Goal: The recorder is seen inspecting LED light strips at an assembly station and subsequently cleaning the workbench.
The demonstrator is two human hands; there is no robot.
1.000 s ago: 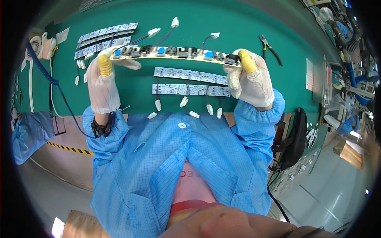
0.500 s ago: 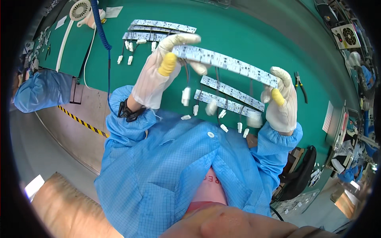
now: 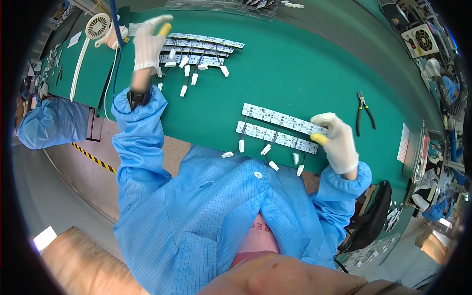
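My left hand (image 3: 151,42), in a white glove with a yellow thumb tip, is beside the left ends of several white circuit board strips (image 3: 204,43) at the far left. Its index finger and thumb are apart, with nothing seen between them. My right hand (image 3: 338,142), gloved alike, closes its thumb and fingers round the right end of a circuit board strip (image 3: 278,117). Just nearer to me lies another circuit board strip (image 3: 277,137). Dark wires with white connectors (image 3: 266,149) hang from the strips.
Cutting pliers (image 3: 363,113) lie right of my right hand on the green mat (image 3: 290,64). A small white fan (image 3: 98,25) and a blue coiled cord (image 3: 116,22) are at the far left. A clear plastic tray (image 3: 221,7) sits at the back. A person's blue sleeve (image 3: 54,123) shows at left.
The strip that both hands held up is now out of them, and the far-left group looks larger. My left hand has moved left and away; my right hand has come down onto a near strip.
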